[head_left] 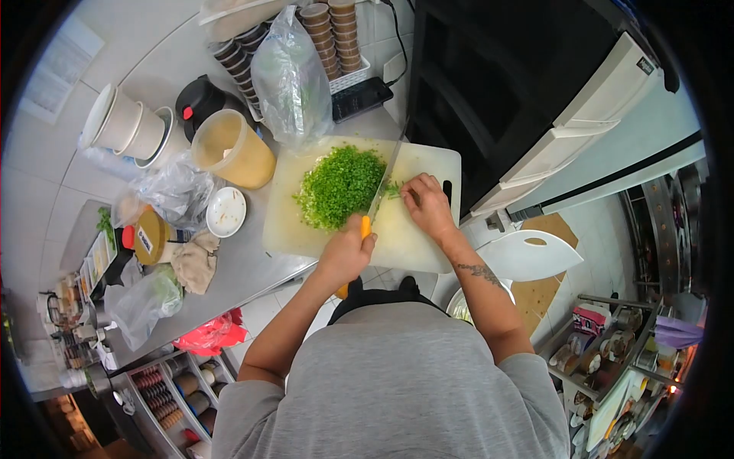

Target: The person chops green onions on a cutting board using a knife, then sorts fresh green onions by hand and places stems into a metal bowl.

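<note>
A knife with a yellow handle is gripped in my left hand, over a white cutting board. Its blade points away from me and stands between a heap of finely chopped green herbs and my right hand. The fingers of my right hand are bent together on a few green stalks beside the blade. A dark handle slot shows at the right side of the board, just past my right hand.
A plastic bag and a tub of yellowish contents stand behind and left of the board. A small white dish and a cloth lie left. A phone lies behind; a dark cabinet stands right.
</note>
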The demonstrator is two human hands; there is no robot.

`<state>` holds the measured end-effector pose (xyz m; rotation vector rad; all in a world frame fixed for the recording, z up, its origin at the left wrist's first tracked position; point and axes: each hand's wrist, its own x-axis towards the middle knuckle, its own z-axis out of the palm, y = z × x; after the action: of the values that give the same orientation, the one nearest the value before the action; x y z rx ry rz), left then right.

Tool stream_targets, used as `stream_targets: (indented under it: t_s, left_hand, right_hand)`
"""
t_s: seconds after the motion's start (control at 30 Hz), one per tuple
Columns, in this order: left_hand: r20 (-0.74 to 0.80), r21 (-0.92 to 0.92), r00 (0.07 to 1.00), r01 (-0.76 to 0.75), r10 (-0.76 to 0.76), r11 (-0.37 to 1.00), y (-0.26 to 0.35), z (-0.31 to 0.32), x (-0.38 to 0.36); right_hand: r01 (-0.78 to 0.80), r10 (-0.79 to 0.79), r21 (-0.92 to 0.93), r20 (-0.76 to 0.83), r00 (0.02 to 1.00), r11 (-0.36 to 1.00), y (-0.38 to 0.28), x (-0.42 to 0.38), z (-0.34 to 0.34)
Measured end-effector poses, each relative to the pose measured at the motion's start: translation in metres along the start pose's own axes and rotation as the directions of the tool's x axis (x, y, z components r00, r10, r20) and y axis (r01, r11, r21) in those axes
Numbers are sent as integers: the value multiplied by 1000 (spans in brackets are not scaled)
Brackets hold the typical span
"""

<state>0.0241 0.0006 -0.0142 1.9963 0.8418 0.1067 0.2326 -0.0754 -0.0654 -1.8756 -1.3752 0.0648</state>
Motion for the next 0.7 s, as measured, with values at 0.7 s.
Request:
stream_targets:
  t_s: [0.7]
  left_hand:
    - [116,-83,985,137,-127,987,28,-5,44]
  right_hand:
    - [-76,73,62,48,996,995,-5,9,5]
